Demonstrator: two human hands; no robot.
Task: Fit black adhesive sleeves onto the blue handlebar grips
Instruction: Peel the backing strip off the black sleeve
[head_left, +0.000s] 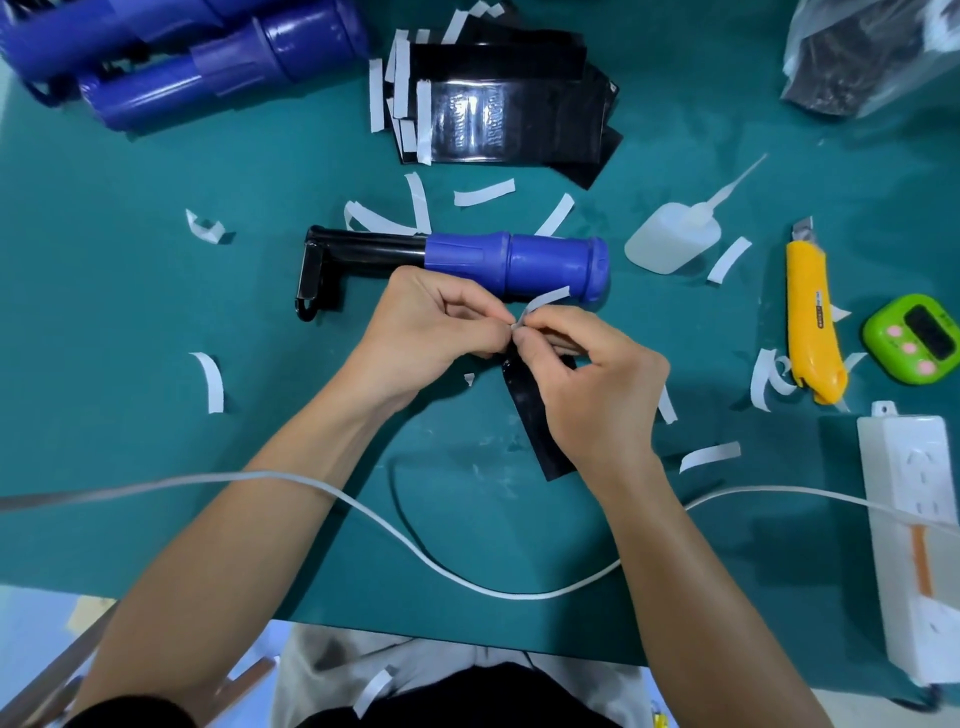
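Note:
A blue handlebar grip (545, 265) on a black bracket (337, 260) lies across the middle of the green mat. Just in front of it, my left hand (431, 327) and my right hand (587, 379) meet over a black adhesive sleeve (535, 421) that hangs down under my right palm. Both hands pinch its top edge, where a white backing strip (545, 300) curls up and away to the right. A stack of black sleeves (514, 114) lies at the back centre. More blue grips (208, 67) are piled at the back left.
Peeled white strips (210, 382) litter the mat. On the right lie a squeeze bottle (675, 236), a yellow utility knife (813, 317), a green timer (911, 338) and a white power strip (914, 525). A white cable (415, 540) crosses in front. A plastic bag (872, 57) sits back right.

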